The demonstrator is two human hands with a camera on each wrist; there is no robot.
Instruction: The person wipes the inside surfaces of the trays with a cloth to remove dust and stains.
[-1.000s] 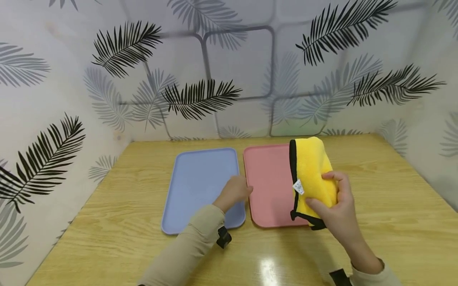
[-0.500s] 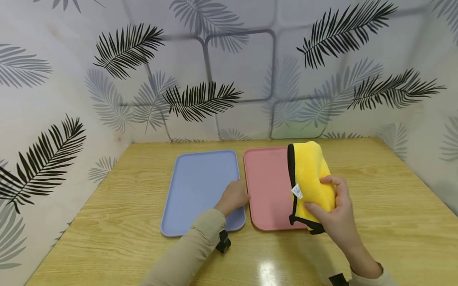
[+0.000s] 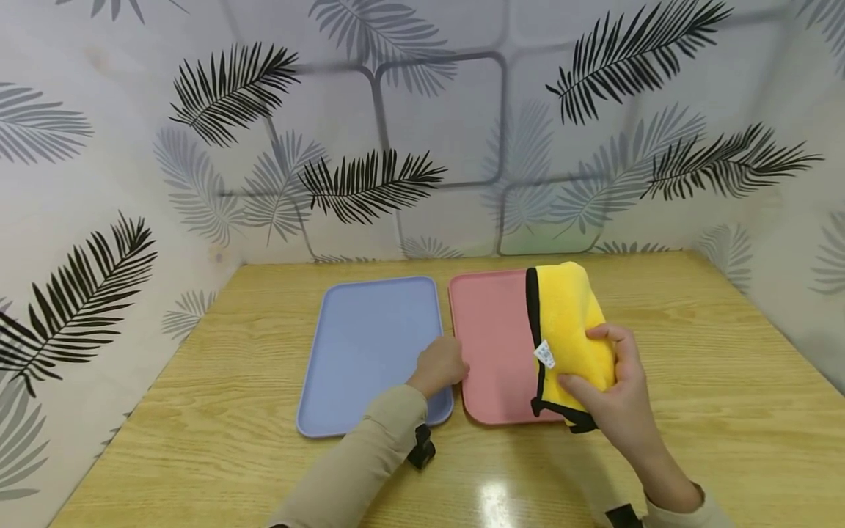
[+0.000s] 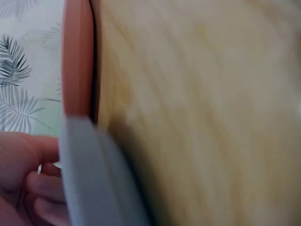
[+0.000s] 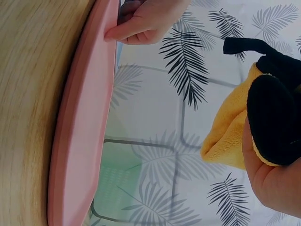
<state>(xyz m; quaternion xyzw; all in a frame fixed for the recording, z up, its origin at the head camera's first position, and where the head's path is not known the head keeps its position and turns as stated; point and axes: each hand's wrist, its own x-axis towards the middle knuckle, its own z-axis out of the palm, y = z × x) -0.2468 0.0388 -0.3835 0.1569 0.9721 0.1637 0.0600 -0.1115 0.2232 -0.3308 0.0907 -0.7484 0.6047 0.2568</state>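
Observation:
My right hand (image 3: 623, 400) grips a folded yellow cloth (image 3: 568, 330) with black edging and a small white tag, thumb in front. It overlaps the right part of the pink tray (image 3: 491, 345). From the right wrist view, the yellow cloth (image 5: 230, 127) shows a black part near the palm and hangs clear of the tray. My left hand (image 3: 439, 364) reaches over the right edge of the blue tray (image 3: 370, 345), fingers curled. One fingertip is right at the pink tray's near-left rim; no thing shows within the fingers. The left wrist view shows the curled left hand (image 4: 28, 174) partly hidden behind the blue tray's edge.
Both trays lie side by side on a wood-grain table (image 3: 218, 381). A leaf-patterned wall covering (image 3: 422, 132) closes off the back and sides. Each sleeve carries a black wrist camera, the left camera (image 3: 421, 446) close to the blue tray's front corner.
My left hand has shifted slightly to the right along the trays' meeting edges. The right hand and the yellow cloth have drifted a little to the left.

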